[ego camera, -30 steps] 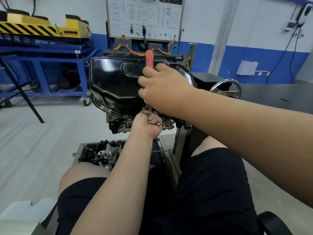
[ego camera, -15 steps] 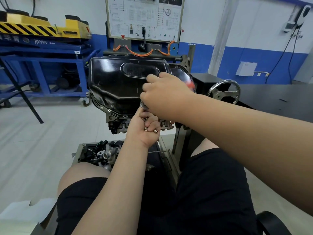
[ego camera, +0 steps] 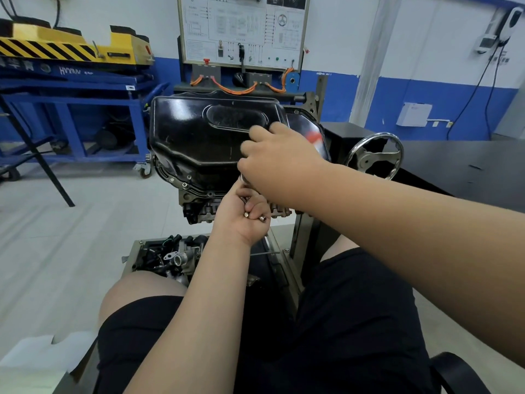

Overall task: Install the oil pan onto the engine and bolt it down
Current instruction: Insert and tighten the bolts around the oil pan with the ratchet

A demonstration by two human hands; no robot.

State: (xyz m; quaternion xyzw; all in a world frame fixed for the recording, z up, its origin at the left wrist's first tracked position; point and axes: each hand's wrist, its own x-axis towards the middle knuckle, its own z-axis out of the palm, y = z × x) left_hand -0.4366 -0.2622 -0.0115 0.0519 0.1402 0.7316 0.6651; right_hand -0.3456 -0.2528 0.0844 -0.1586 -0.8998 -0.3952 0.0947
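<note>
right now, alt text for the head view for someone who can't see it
A person's right hand grips a red-handled tool at the near edge of the black oil pan, which sits on the engine. Just below, the left hand holds small bolts.

Glossy black stamped-metal oil pan (ego camera: pixel 199 135). Blurred red-orange tool handle (ego camera: pixel 314 136). Small silver metal bolts (ego camera: pixel 262 218). Yellow lift platform (ego camera: pixel 119 46), black diagonal hazard stripes. Blue steel frame cart (ego camera: pixel 85 86). Orange cables (ego camera: pixel 241 91). Wall (ego camera: pixel 341 38) white over blue band. Shiny silver handwheel (ego camera: pixel 377 135). Black shorts (ego camera: pixel 355 322). Pale grey floor (ego camera: pixel 71 237).
</note>
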